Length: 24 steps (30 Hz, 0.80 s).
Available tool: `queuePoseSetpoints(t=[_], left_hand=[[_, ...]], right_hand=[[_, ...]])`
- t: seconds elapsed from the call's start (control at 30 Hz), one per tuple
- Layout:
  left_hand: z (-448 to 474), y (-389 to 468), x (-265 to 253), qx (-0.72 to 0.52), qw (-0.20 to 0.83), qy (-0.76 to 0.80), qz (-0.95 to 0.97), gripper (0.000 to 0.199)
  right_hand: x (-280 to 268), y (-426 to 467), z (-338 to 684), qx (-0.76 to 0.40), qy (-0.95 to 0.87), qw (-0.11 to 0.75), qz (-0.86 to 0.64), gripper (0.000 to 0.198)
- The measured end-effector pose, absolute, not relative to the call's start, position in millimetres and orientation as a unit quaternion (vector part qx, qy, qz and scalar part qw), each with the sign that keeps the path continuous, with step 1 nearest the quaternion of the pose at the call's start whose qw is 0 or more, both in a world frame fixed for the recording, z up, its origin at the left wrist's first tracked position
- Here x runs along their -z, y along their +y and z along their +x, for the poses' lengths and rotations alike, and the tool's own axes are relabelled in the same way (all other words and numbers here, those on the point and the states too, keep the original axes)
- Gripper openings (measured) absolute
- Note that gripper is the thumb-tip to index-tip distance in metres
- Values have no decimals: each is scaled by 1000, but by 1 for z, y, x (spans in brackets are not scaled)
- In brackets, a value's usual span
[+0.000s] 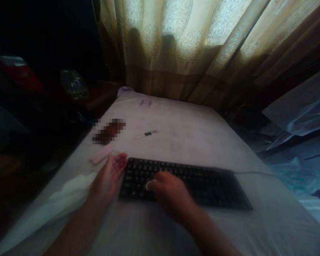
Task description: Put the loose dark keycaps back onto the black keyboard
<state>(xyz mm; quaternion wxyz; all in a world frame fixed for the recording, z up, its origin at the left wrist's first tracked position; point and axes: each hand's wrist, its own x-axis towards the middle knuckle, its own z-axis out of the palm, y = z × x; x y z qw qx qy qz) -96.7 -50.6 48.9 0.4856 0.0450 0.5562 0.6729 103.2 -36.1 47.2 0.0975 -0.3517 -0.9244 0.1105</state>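
A black keyboard [210, 185] lies flat across the light cloth-covered surface. My left hand [110, 176] rests at its left end, palm turned toward it, fingers stretched and touching or very near the edge. Over the left half of the keys, my right hand [169, 188] is closed, thumb and fingers pinching a small white wad [150, 184]. Blur hides what the wad is made of. The keys under my right hand are covered from view.
A pink flat item [102, 155] and crumpled white material [69, 190] lie left of the keyboard. Beyond it is a thin dark tool with a wire loop [148, 134]. A cable [253, 173] runs off right. Curtains [173, 53] hang behind the surface [181, 121].
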Motion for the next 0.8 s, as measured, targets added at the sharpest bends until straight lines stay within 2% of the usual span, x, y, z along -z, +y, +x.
queuePoseSetpoints(t=[0.47, 0.8], left_hand=[[-97, -48, -52, -661, 482, 574, 48, 40], [-96, -46, -53, -658, 476, 581, 54, 40]], right_hand=[[-42, -37, 174, -104, -900, 136, -402, 33], [-39, -35, 219, -110, -879, 138, -443, 36]])
